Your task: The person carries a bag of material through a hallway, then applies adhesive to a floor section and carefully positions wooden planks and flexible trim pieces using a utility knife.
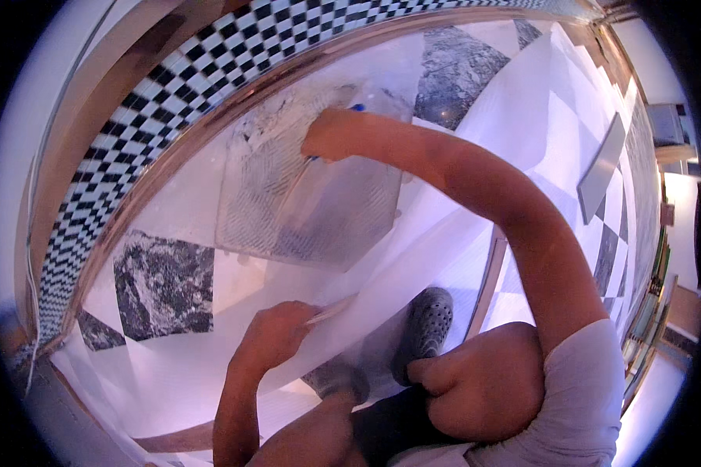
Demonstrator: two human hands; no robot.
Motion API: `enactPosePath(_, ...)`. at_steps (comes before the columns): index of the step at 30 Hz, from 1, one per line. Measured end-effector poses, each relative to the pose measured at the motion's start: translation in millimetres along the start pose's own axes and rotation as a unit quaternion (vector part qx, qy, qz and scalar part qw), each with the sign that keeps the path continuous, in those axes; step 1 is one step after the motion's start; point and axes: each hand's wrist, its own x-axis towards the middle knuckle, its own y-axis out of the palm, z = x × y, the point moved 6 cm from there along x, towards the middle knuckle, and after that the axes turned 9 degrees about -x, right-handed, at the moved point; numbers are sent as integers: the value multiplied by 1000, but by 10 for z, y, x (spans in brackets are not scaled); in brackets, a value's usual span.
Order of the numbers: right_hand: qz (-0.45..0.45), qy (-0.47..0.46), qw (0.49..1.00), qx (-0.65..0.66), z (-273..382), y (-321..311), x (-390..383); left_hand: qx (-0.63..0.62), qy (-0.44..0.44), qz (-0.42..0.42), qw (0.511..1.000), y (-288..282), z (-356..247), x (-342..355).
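Note:
My right hand [331,136] reaches across to a square patch of ridged grey adhesive [249,187] in the floor. It is closed round a tool with blue showing on both sides of the fist, apparently a trowel [358,107]; my hand hides most of it, and its blade blends with the adhesive. Nearer me, my left hand [276,335] is closed on a thin, pale, flat piece [333,310] that I cannot identify further. It lies just over a translucent white sheet [413,249] spread between my feet and the patch.
Black marbled tiles [163,284] and pale ones surround the patch. A black-and-white checkered border [234,47] curves along the far side and left. My grey perforated clog [430,319] stands by the sheet. At right lies a flat grey panel [602,171].

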Motion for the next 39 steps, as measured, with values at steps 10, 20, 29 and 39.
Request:
enactPosePath(10, -151, 67, 981, 105, 474, 656, 192, -11, 5, -15, 1000, 73, 27, -13)
enactPosePath(20, -337, 16, 940, 61, 1464, 784, 87, -24, 1, -1, 1000, 63, -22, 112)
enactPosePath(29, -210, 27, 973, 94, 1472, 905, -199, -15, -38, -4, 999, 127, 2, 93)
enactPosePath(39, -258, 111, 948, 150, 1331, 1007, -401, -9, -78, -57, 995, -26, 314, 83)
